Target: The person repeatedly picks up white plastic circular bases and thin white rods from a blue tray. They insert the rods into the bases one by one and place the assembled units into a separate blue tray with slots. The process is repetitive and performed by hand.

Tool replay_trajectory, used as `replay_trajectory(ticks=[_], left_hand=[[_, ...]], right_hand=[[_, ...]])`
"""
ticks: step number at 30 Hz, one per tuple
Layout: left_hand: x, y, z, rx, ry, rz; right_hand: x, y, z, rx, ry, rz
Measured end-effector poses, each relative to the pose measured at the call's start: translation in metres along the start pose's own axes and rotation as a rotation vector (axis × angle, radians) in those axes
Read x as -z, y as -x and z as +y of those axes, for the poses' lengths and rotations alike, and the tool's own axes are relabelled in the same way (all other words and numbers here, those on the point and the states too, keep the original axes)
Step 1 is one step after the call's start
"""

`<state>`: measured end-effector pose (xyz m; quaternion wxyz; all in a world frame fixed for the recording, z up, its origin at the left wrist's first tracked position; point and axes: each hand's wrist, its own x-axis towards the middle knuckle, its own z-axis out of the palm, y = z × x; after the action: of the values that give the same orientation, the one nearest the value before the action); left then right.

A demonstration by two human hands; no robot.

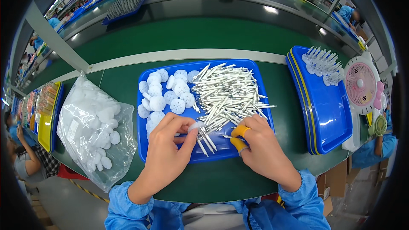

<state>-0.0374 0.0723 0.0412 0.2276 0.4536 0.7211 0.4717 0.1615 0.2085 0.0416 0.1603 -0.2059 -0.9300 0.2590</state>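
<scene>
Pinching a white disc (196, 125) over the blue tray (228, 150), left hand (168, 140) nearly closed — its white sticks (208, 141) slanting wearer-ward, rightish — right hand (260, 147) finger-and-thumb on one slim stick (226, 136), roughly crosswise, tip left.

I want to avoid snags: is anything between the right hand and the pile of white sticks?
Nothing visible: the right hand is beside the near edge of the pile of white sticks, and no rim of the blue tray lies between them.
</scene>
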Motion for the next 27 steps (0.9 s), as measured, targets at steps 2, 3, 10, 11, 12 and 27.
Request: replay_trajectory(ticks=[2,3,10,11,12,27], left_hand=[[0.001,0.001,0.003,0.081,0.080,-0.033],[0.000,0.000,0.005,0.120,0.121,-0.057],[-0.007,0.004,0.004,0.007,0.128,-0.094],[-0.007,0.003,0.003,-0.019,0.112,-0.090],[-0.008,0.003,0.002,-0.043,0.096,-0.086],[-0.015,0.008,0.003,-0.087,-0.012,-0.019]], right_hand=[[0.009,-0.003,-0.012,-0.059,-0.194,-0.041],[0.012,-0.003,-0.017,-0.095,-0.289,-0.059],[-0.002,-0.006,-0.015,0.126,-0.248,0.016],[-0.003,-0.005,-0.015,0.132,-0.245,0.016],[-0.003,-0.004,-0.014,0.138,-0.242,0.015],[-0.019,-0.007,-0.016,0.131,-0.224,0.097]])
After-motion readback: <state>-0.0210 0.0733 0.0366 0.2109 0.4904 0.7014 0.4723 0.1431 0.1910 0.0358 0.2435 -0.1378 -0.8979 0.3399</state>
